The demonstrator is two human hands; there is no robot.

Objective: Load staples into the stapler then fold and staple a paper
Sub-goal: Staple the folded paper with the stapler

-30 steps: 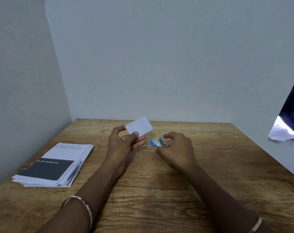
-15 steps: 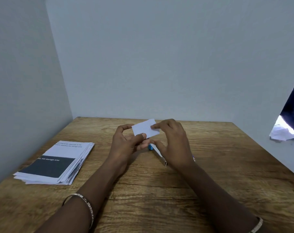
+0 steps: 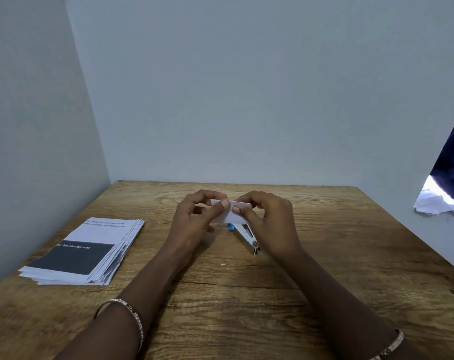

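Both forearms reach in from the near edge of the bench (image 3: 246, 294) and meet just past its middle, toward the far edge. The left hand (image 3: 194, 222) is raised with its wrist off the wood. Its fingers curl over and its thumb tip presses on the top edge of a small folded white paper (image 3: 233, 216). The grip is clamped on that paper.

The right hand (image 3: 270, 224) mirrors it from the other side. Its thumb sits on the paper's near face and its fingers are bent round behind, so this grip is also closed on the paper. The two thumbs almost touch.

The paper is held in the air between the hands, tilted, above the stapler (image 3: 242, 233). The stapler lies flat on the bench, partly under the right palm, its blue end toward the left hand and its metal end pointing to the near right.

A thin bangle (image 3: 132, 315) circles the left wrist. A stack of printed sheets (image 3: 90, 250) lies by the left edge.
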